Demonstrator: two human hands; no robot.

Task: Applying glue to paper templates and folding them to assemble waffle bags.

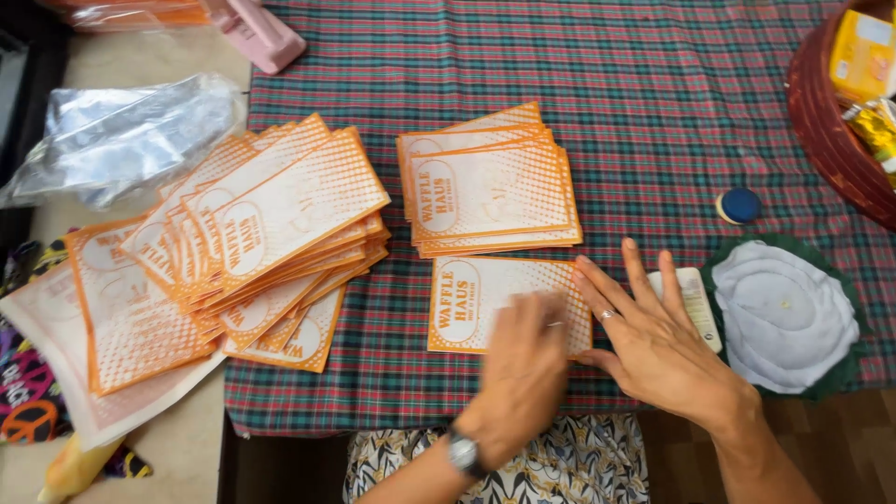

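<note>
A single orange-and-white paper bag [471, 299] lies flat on the plaid tablecloth [607, 84] near the front edge. My left hand [521, 369], blurred and wearing a wristwatch, presses flat on the bag's lower right part. My right hand [653, 341], with a ring, rests with fingers spread on the bag's right edge. Just behind it sits a neat stack of the same bags [490, 187]. A big fanned pile of bags [252, 233] spreads to the left.
A white tube [698, 303] lies by my right hand. A white cloth on a green mat [784, 313], a small blue-capped pot [739, 205], a dark red basket [826, 121], clear plastic wrap [121, 135] and a pink object [257, 33] surround the work area.
</note>
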